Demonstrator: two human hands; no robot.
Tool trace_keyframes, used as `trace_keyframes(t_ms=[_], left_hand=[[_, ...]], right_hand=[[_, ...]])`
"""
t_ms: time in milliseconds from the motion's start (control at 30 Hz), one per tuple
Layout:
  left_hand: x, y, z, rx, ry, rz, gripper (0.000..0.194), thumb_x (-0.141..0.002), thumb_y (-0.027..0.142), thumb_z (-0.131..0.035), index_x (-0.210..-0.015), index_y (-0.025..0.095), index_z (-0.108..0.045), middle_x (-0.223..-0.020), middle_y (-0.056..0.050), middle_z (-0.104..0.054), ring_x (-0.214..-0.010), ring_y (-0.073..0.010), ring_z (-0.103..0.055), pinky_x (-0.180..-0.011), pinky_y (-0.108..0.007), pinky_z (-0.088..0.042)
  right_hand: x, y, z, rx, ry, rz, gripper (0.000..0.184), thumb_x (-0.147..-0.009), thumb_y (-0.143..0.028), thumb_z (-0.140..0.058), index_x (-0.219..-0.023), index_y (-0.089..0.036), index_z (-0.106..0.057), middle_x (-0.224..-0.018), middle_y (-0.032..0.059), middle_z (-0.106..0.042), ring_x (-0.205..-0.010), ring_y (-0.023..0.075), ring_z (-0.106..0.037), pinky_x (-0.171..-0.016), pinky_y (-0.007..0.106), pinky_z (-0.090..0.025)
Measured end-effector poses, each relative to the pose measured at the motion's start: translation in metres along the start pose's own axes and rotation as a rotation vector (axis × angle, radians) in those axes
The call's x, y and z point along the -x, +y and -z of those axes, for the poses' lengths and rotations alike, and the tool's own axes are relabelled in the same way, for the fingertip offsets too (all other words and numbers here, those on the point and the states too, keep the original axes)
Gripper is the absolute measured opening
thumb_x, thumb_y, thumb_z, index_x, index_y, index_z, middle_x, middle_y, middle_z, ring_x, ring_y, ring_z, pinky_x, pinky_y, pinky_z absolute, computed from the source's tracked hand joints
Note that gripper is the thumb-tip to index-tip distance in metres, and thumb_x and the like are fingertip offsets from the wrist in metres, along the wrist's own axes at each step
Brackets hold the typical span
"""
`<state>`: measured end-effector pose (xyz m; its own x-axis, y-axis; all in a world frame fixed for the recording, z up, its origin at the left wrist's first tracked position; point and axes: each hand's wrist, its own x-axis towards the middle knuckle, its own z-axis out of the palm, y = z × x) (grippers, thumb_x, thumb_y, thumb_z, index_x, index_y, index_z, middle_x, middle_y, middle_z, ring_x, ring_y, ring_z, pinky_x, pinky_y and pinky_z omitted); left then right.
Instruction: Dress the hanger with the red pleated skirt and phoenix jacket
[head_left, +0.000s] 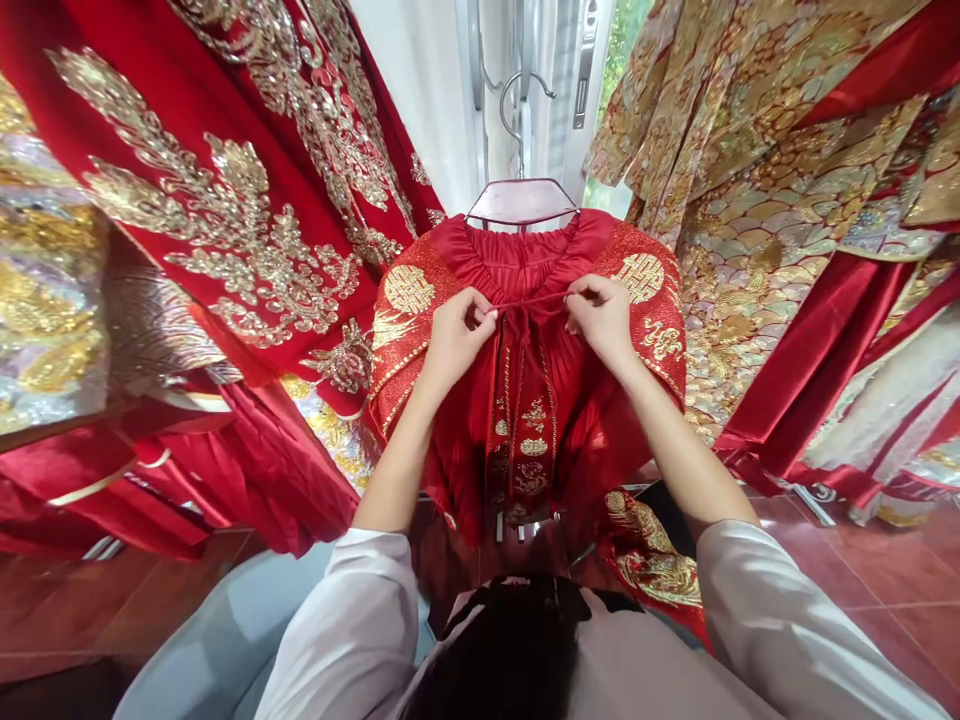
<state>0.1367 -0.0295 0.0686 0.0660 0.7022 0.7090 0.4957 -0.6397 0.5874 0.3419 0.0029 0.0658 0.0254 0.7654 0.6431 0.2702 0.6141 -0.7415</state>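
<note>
The red cord (536,302) lies across the front neckline of the red garment (592,400), drawn nearly straight between two hands. The left hand (459,335) has its grip closed on one length of the cord, pinched between thumb and fingertips; the right hand (604,315) pinches the other length in the same way. Whether the cord is knotted at its middle cannot be told. The garment is gathered in fine pleats at the collar, bears gold roundels (409,289) on both shoulder panels, and has an embroidered front band (525,450) hanging below the cord. It is carried upright on a hanger (523,203) with a pale upper panel and a curved metal hook (512,105); the hook's point of support is unclear. To the left is a red dress (300,210) with beaded floral work; to the right are gold-patterned robes (757,260). A red-and-gold cloth (652,550) lies low, beside the right forearm. Reddish floor tiles (892,570) show beneath. The person's sleeves (780,590) are pale.
</note>
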Motion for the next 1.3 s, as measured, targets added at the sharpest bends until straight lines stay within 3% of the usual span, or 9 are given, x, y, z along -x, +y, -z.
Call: trace_keyframes(t_ms=[167, 333, 500, 667, 800, 933, 1067, 1167, 1300], left_hand=[[-0.004, 0.005, -0.006, 0.448, -0.097, 0.206, 0.005, -0.085, 0.019, -0.05, -0.08, 0.018, -0.05, -0.073, 0.0, -0.058, -0.062, -0.0081, -0.057, -0.054, -0.018, -0.046], [-0.008, 0.006, -0.012, 0.559, -0.115, 0.255, 0.012, -0.087, 0.019, -0.047, -0.076, 0.018, -0.047, -0.065, 0.003, -0.051, -0.048, -0.005, -0.044, -0.045, -0.016, -0.041], [-0.01, -0.004, -0.006, 0.452, -0.117, 0.281, 0.017, -0.084, 0.023, -0.053, -0.07, 0.02, -0.043, -0.049, 0.009, -0.032, -0.039, -0.0057, -0.024, -0.038, -0.018, -0.022], [-0.008, -0.009, 0.006, 0.056, -0.11, 0.088, 0.021, -0.078, 0.022, -0.057, -0.063, 0.018, -0.044, -0.051, 0.007, -0.036, -0.046, -0.007, -0.031, -0.046, -0.02, -0.024], [-0.018, 0.0, 0.019, -0.155, -0.11, -0.058, 0.016, -0.082, 0.026, -0.052, -0.067, 0.018, -0.05, -0.058, 0.003, -0.048, -0.054, -0.0106, -0.044, -0.057, -0.024, -0.038], [-0.051, 0.008, 0.045, -0.485, -0.021, -0.268, 0.024, -0.081, 0.031, -0.057, -0.102, 0.021, -0.06, -0.11, -0.007, -0.062, -0.105, -0.0235, -0.054, -0.095, -0.04, -0.041], [-0.085, -0.002, 0.064, -0.537, -0.265, -0.251, 0.044, -0.084, 0.041, -0.055, -0.121, 0.018, -0.055, -0.121, -0.01, -0.059, -0.114, -0.0277, -0.051, -0.1, -0.044, -0.039], [-0.098, -0.018, 0.065, -0.4, -0.256, -0.204, 0.03, -0.091, 0.038, -0.044, -0.101, 0.017, -0.062, -0.097, -0.005, -0.065, -0.096, -0.0227, -0.058, -0.092, -0.039, -0.044], [-0.107, -0.04, 0.058, -0.164, 0.027, -0.005, 0.037, -0.093, 0.036, -0.042, -0.062, 0.017, -0.05, -0.06, 0.0, -0.05, -0.064, -0.0144, -0.052, -0.07, -0.029, -0.046]], right_hand=[[0.006, -0.01, -0.01, -0.554, -0.194, -0.348, 0.018, -0.077, -0.034, -0.051, -0.081, -0.021, -0.04, -0.07, -0.0021, -0.06, -0.052, 0.009, -0.056, -0.042, 0.017, -0.039], [0.006, -0.015, -0.005, -0.434, -0.171, -0.165, 0.02, -0.077, -0.03, -0.06, -0.082, -0.02, -0.044, -0.067, -0.0024, -0.061, -0.064, 0.0087, -0.06, -0.057, 0.018, -0.047], [0.002, -0.011, 0.009, -0.462, -0.138, -0.132, 0.009, -0.069, -0.022, -0.062, -0.07, -0.018, -0.054, -0.043, -0.0075, -0.042, -0.041, 0.0056, -0.04, -0.049, 0.02, -0.04], [0.001, -0.006, 0.024, -0.151, -0.095, -0.141, 0.008, -0.061, -0.02, -0.066, -0.061, -0.014, -0.061, -0.04, -0.0075, -0.033, -0.038, 0.003, -0.022, -0.041, 0.019, -0.014], [-0.003, -0.008, 0.034, 0.031, -0.05, 0.024, 0.015, -0.067, -0.029, -0.064, -0.066, -0.014, -0.064, -0.048, -0.0031, -0.045, -0.045, 0.0059, -0.033, -0.046, 0.021, -0.026], [-0.016, -0.01, 0.045, 0.416, 0.104, 0.343, 0.03, -0.078, -0.039, -0.056, -0.097, -0.02, -0.068, -0.099, 0.0073, -0.066, -0.089, 0.0204, -0.057, -0.08, 0.038, -0.046], [-0.031, -0.005, 0.053, 0.83, 0.193, 0.357, 0.048, -0.087, -0.049, -0.047, -0.126, -0.022, -0.057, -0.126, 0.0117, -0.057, -0.116, 0.0311, -0.048, -0.097, 0.051, -0.037], [-0.048, 0.001, 0.069, 0.792, 0.087, 0.315, 0.045, -0.093, -0.047, -0.036, -0.114, -0.019, -0.064, -0.104, 0.0109, -0.066, -0.099, 0.0274, -0.058, -0.087, 0.041, -0.044], [-0.077, 0.002, 0.099, 0.49, -0.125, 0.201, 0.047, -0.087, -0.057, -0.048, -0.067, -0.017, -0.063, -0.061, 0.0032, -0.057, -0.061, 0.016, -0.054, -0.06, 0.028, -0.043]])
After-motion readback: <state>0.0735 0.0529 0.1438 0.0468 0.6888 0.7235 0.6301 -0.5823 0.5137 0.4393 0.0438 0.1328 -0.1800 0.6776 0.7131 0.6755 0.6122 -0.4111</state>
